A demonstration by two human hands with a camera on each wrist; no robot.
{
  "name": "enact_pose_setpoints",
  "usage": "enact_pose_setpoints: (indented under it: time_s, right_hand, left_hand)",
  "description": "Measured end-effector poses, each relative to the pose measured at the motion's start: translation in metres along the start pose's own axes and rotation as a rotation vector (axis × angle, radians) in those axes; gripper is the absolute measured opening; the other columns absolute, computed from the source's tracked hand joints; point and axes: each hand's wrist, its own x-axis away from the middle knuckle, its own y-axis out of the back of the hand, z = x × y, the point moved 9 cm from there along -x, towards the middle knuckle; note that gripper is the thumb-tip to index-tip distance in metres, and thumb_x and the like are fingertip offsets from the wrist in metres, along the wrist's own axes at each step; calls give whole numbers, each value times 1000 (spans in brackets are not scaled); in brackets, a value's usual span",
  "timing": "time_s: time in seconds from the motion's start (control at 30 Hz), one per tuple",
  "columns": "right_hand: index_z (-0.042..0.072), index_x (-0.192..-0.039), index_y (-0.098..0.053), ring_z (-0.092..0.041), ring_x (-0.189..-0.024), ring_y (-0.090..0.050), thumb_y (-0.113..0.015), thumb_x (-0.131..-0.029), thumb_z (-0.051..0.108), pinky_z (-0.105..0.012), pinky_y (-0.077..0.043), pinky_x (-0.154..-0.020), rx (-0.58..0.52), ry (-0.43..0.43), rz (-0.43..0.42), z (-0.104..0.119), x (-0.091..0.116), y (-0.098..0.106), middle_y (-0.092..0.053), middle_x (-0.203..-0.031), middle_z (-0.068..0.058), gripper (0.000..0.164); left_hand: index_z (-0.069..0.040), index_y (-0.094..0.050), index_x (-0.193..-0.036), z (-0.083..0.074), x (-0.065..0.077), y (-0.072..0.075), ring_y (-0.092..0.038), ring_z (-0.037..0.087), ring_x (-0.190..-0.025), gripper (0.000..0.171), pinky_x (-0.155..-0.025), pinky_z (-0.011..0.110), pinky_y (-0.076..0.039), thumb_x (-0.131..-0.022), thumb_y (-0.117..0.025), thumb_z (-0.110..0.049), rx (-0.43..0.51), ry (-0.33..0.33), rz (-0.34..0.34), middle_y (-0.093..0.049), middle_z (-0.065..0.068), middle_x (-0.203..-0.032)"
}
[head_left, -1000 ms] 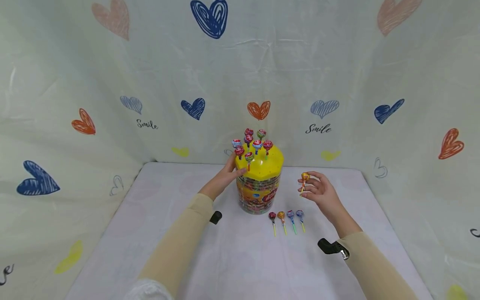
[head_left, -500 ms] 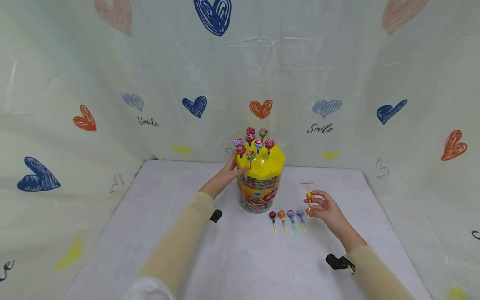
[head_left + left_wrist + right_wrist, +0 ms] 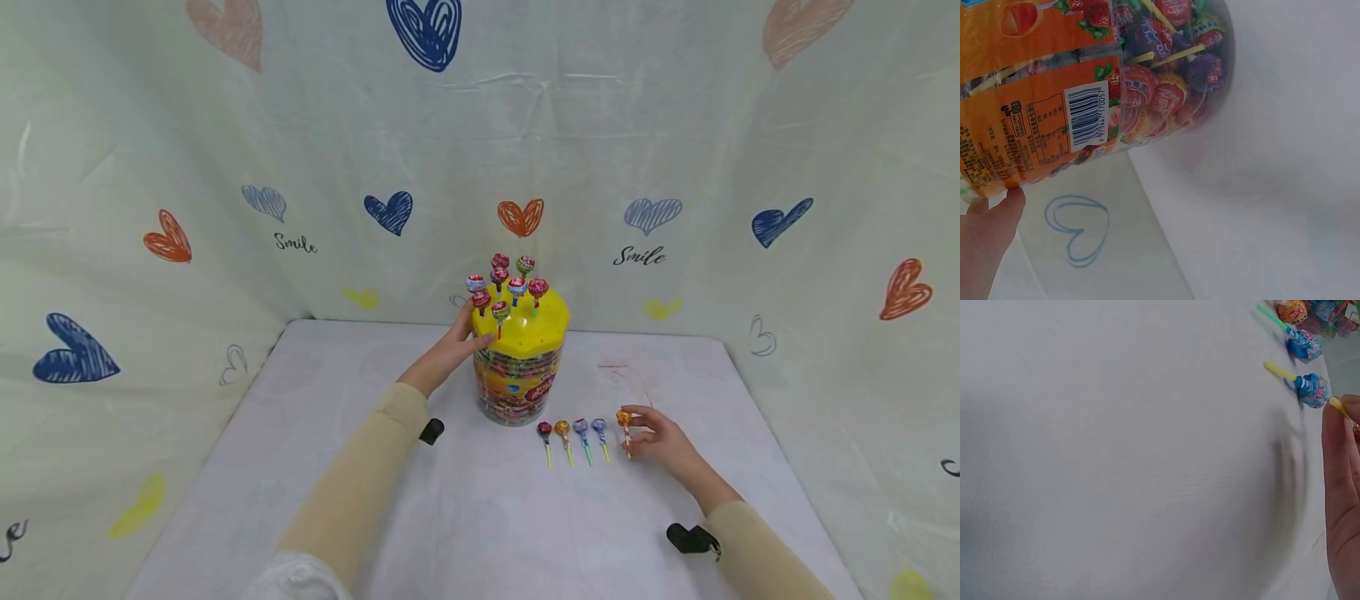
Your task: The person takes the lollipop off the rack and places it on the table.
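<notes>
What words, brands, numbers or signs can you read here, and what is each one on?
"Smile": on the backdrop, left of centre.
"Smile": again on the backdrop, right of centre.
"6 975447 170057": along the barcode on the candy jar's orange label.
Too small or blurred to read: the jar's red logo, the label's fine print, the lollipop wrappers.
Cut off, unreadable: script at the backdrop's side edges.

A small curtained booth is suggested rather than a furnished room: behind the white worktop (image 3: 480, 517) and along both its sides, pale sheeting (image 3: 585, 150) is hung, printed with coloured hearts (image 3: 388, 213) and the word "Smile" (image 3: 639, 256). Whether the booth is housed in a home, a studio or an office cannot be told.
</notes>
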Motion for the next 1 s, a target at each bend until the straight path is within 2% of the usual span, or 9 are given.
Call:
enact_pose_setpoints:
  time_s: [0.27, 0.53, 0.83, 1.0]
  right_hand:
    - [1, -140, -47, -21, -81, -64, -73, -81, -7, -28, -54, -70, 105, -13, 32, -14, -2, -1, -43, -138, -25, 65]
    - [-2, -138, -48, -22, -85, -60, -73, -79, -9, -28, -53, -66, 174, 41, 79, -16, -11, -2, -53, -129, -24, 65]
    - [1, -134, -54, -20, -80, -59, -78, -76, -6, -26, -51, -64, 258, 57, 91, -17, -20, -1, -53, -124, -19, 63]
    - [3, -133, -56, -18, -78, -58, -79, -76, -4, -26, -51, -64, 302, 66, 93, -16, -20, -1, -53, -120, -17, 61]
  left_hand:
    - [-47, -3, -153, 3, -1, 0, 1, 22, -148, 101, -111, 66, -7, -78, -67, -67, 4, 1, 0, -3, -8, -163]
    - [-44, -2, -155, 0, -1, -1, 1, 23, -148, 102, -111, 66, -7, -79, -67, -66, 17, -14, 1, -2, -7, -163]
    - [-39, -2, -156, -6, -2, -2, 1, 26, -148, 94, -112, 64, -6, -88, -65, -54, 55, -64, 22, -4, -3, -163]
    - [-38, -2, -156, -5, -1, -2, 2, 26, -148, 96, -112, 65, -6, -87, -65, -56, 53, -56, 18, -3, -3, -163]
